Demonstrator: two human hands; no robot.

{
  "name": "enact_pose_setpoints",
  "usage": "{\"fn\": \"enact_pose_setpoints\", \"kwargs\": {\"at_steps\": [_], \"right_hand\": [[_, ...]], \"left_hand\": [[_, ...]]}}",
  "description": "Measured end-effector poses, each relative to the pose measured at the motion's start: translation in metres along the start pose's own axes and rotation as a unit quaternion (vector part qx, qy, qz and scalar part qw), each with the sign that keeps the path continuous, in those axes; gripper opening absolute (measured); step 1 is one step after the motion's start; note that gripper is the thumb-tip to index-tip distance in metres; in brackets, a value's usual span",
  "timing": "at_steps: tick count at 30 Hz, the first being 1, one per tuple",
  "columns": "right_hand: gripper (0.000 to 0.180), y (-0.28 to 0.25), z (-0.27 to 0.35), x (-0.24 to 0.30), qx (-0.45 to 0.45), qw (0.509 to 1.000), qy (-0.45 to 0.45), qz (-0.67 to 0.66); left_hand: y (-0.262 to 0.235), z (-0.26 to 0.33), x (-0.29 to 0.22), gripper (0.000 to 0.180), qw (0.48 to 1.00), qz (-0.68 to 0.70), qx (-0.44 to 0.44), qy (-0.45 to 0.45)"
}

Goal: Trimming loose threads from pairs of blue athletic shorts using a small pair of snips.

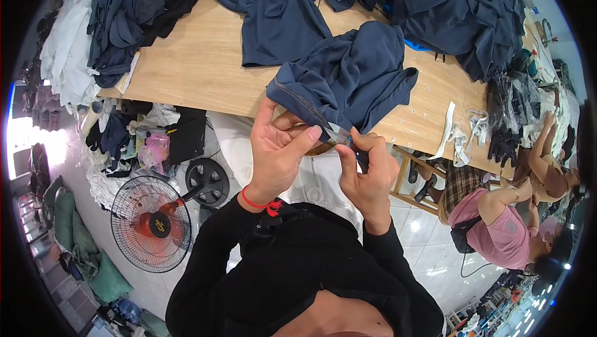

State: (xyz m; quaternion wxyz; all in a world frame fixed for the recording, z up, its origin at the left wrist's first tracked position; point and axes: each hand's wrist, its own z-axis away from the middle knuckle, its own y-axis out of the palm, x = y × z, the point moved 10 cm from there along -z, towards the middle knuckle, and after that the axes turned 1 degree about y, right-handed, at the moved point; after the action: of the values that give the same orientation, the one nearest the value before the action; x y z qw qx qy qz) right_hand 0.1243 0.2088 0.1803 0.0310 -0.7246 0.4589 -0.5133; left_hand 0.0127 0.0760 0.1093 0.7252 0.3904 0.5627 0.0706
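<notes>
A navy blue garment point(360, 63) lies bunched over the near edge of the table, its stitched hem turned toward me. My left hand point(278, 153), with a red string round the wrist, pinches that hem between thumb and fingers. In my right hand point(373, 174) is a small pair of thread snips point(337, 136), closed in by the thumb and fingers. Its pale metal blades touch or nearly touch the hem beside my left thumb. The grip of the snips is mostly hidden by my fingers.
Piles of navy garments point(460, 13) cover the table's point(186, 57) far side, with white cloth point(68, 51) at the left. White strips point(449, 131) lie at right. A standing fan point(152, 224) is on the floor at left. A person in pink point(494, 228) sits at right.
</notes>
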Motion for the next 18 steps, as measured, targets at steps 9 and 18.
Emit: {"fn": "enact_pose_setpoints", "kwargs": {"at_steps": [9,18], "right_hand": [[0.026,-0.003,0.001,-0.002,-0.011,1.000,0.014,0.002],[0.030,-0.010,0.011,-0.031,-0.029,0.992,0.106,-0.059]], "left_hand": [[-0.001,0.001,0.003,0.072,1.000,0.004,-0.006,-0.006],[0.000,0.001,0.000,0.052,1.000,0.016,-0.010,-0.001]]}}
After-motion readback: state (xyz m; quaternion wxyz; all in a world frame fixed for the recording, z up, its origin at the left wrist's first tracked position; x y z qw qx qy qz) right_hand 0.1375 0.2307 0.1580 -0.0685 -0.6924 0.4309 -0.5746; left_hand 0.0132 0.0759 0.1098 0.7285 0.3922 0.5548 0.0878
